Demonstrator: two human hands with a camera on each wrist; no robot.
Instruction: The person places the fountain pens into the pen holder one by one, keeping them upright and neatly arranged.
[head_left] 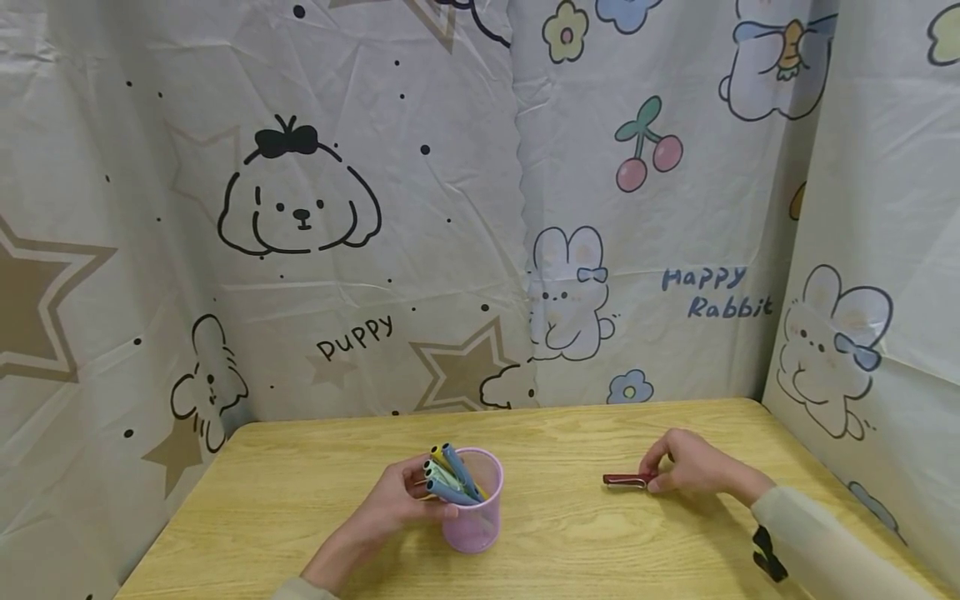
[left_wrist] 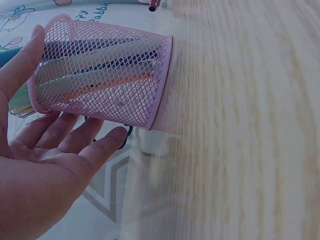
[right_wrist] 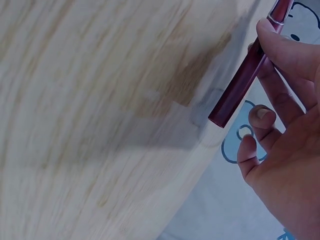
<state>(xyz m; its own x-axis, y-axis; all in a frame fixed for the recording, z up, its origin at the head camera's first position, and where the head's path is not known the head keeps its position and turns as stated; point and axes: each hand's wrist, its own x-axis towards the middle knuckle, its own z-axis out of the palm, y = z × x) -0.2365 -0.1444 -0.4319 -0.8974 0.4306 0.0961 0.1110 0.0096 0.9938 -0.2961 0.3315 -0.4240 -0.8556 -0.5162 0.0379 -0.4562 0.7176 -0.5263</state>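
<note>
A pink mesh pen cup (head_left: 480, 529) stands upright on the wooden table, with several blue, green and yellow pens (head_left: 459, 475) leaning to its left side. My left hand (head_left: 397, 504) holds the cup near the rim. In the left wrist view, the thumb lies on one side of the mesh cup (left_wrist: 107, 75) and the fingers on the other. To the right, my right hand (head_left: 690, 467) pinches a dark red pen (head_left: 621, 480) with a metal clip. Thumb and fingers grip the red pen (right_wrist: 237, 90) along its barrel; whether it touches the table I cannot tell.
The light wooden table (head_left: 570, 533) reaches back to a white curtain (head_left: 450, 217) printed with a puppy, rabbits, stars and flowers. More curtain (head_left: 900, 225) hangs along the right side. A black strap piece (head_left: 768, 557) shows at the right sleeve.
</note>
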